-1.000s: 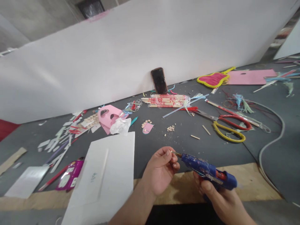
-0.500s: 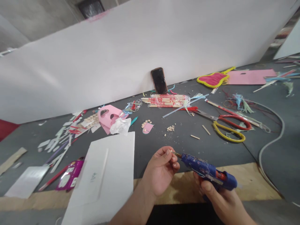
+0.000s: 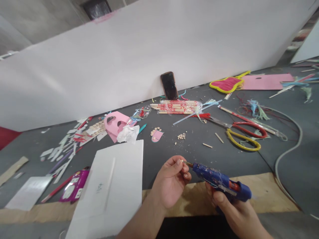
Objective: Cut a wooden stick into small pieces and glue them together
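My right hand [image 3: 230, 205] is wrapped round the handle of a blue glue gun [image 3: 214, 177], whose metal nozzle points left. The nozzle tip meets the fingertips of my left hand [image 3: 171, 181]. Thumb and forefinger there pinch a tiny pale wooden piece [image 3: 182, 161], mostly hidden by the fingers. Beyond the hands lies a small pile of round wooden bits [image 3: 182, 136]. To its left is a small pink cut-out [image 3: 157, 135] with several wooden bits on and around its edge. Two short wooden sticks [image 3: 207, 145] lie right of the pile.
Scissors [image 3: 245, 130] with red and yellow handles lie at the right, near a grey cable [image 3: 279, 159]. A white foam board [image 3: 124, 182] lies left of my arm. A phone [image 3: 169, 85] leans on the white partition [image 3: 124, 63], behind bagged sticks [image 3: 178, 107]. Scraps cover the far left.
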{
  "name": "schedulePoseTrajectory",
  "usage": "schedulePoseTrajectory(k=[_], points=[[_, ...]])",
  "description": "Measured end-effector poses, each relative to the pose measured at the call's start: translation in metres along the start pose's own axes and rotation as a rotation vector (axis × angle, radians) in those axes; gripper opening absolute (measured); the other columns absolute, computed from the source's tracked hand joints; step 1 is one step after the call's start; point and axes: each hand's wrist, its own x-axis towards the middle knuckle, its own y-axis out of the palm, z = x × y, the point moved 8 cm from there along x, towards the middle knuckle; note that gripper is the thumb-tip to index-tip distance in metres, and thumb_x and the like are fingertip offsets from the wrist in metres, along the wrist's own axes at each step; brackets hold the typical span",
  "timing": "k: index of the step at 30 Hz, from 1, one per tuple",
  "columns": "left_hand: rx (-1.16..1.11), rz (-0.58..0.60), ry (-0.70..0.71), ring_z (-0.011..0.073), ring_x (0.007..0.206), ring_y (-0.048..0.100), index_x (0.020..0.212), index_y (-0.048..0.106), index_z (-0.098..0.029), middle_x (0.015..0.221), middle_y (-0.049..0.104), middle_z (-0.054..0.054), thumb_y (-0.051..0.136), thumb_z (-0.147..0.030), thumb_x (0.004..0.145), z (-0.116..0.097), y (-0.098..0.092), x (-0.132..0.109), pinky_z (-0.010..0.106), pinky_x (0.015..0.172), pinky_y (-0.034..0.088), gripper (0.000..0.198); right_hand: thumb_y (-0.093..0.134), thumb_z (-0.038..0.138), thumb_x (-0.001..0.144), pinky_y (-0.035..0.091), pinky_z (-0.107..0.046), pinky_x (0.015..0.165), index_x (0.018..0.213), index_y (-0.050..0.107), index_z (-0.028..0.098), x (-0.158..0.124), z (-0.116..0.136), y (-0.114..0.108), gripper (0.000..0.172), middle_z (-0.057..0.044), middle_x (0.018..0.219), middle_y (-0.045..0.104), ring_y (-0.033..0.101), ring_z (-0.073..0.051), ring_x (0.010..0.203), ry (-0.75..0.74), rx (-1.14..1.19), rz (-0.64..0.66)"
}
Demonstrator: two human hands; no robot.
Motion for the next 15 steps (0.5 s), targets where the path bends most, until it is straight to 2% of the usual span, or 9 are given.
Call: schedulePoseTrajectory(k=[5, 7, 9, 11, 13, 15], points=[[-0.008, -0.027, 0.029, 0.0052, 0.062, 0.048, 0.072, 0.066, -0.017, 0.077, 0.056, -0.002, 0.084, -0.019, 0.062, -0.003, -0.002, 0.000, 0.019, 0.058, 0.038, 0.020, 0.057, 0.061, 0.079, 0.050, -0.028, 0.054, 0.075, 0.066, 0.022, -0.003, 0.002, -0.001, 0.040, -0.004, 0.068, 0.061, 0.056, -0.019, 0.063, 0.030, 0.034, 0.001], [-0.006, -0.054, 0.051, 0.0050, 0.062, 0.047, 0.072, 0.065, -0.017, 0.079, 0.055, -0.002, 0.083, -0.019, 0.062, -0.007, -0.005, 0.000, 0.019, 0.057, 0.038, 0.020, 0.057, 0.061, 0.079, 0.052, -0.028, 0.058, 0.074, 0.064, 0.022, -0.001, 0.004, -0.012, 0.040, -0.003, 0.067, 0.061, 0.057, -0.018, 0.062, 0.017, 0.002, -0.026], [0.032, -0.088, 0.105, 0.0049, 0.061, 0.046, 0.071, 0.065, -0.016, 0.078, 0.055, -0.002, 0.083, -0.021, 0.062, -0.014, -0.010, 0.000, 0.019, 0.056, 0.037, 0.021, 0.057, 0.062, 0.079, 0.053, -0.028, 0.060, 0.079, 0.063, 0.023, 0.007, 0.010, -0.034, 0.040, -0.003, 0.070, 0.065, 0.060, -0.019, 0.064, -0.019, -0.095, -0.097], [0.114, -0.135, 0.213, 0.0050, 0.061, 0.045, 0.071, 0.066, -0.016, 0.076, 0.054, -0.002, 0.084, -0.023, 0.062, -0.026, -0.016, -0.003, 0.019, 0.056, 0.037, 0.021, 0.057, 0.063, 0.077, 0.052, -0.030, 0.056, 0.092, 0.062, 0.025, 0.022, 0.020, -0.061, 0.041, -0.004, 0.077, 0.068, 0.063, -0.021, 0.064, -0.074, -0.285, -0.181], [0.189, -0.177, 0.323, 0.0052, 0.061, 0.045, 0.072, 0.066, -0.016, 0.075, 0.054, -0.002, 0.083, -0.025, 0.063, -0.039, -0.022, -0.007, 0.019, 0.056, 0.037, 0.021, 0.055, 0.064, 0.076, 0.048, -0.032, 0.045, 0.105, 0.058, 0.028, 0.042, 0.032, -0.080, 0.046, -0.004, 0.070, 0.065, 0.060, -0.023, 0.053, -0.164, -0.557, -0.170], [0.200, -0.203, 0.383, 0.0053, 0.061, 0.044, 0.073, 0.066, -0.016, 0.074, 0.054, -0.002, 0.082, -0.026, 0.065, -0.048, -0.028, -0.012, 0.019, 0.057, 0.037, 0.020, 0.050, 0.067, 0.077, 0.047, -0.037, 0.049, 0.120, 0.050, 0.031, 0.062, 0.042, -0.093, 0.056, -0.009, 0.087, 0.066, 0.063, -0.027, 0.060, -0.258, -0.874, -0.200]])
